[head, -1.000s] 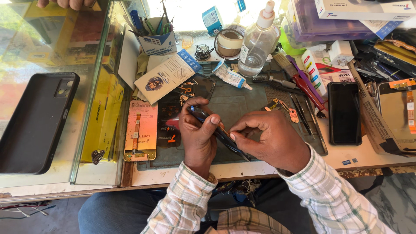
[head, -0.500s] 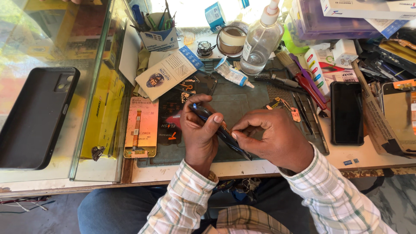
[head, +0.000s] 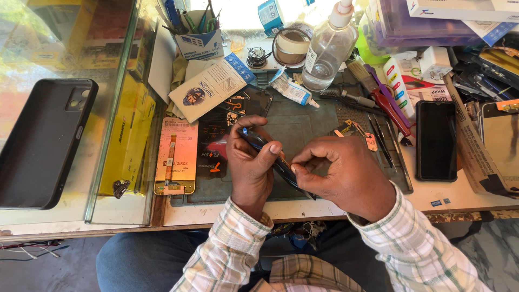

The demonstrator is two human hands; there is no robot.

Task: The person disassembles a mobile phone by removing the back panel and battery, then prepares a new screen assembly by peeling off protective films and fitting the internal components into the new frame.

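My left hand [head: 250, 165] grips the dark phone [head: 270, 159] edge-on, while my right hand [head: 346, 176] pinches its rim just beside my left thumb.

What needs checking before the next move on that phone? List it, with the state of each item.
1. Left hand grips the phone firmly: ok, fingers wrap its upper end.
2. Right hand pinches at the phone's edge: ok, thumb and forefinger meet there.
3. What the right fingertips hold: cannot tell, too small.
4. Phone held over the mat, not past the table edge: ok.
5. Liquid bottle upright and away from the hands: ok.
6. Tools within reach on the right: ok, though crowded.
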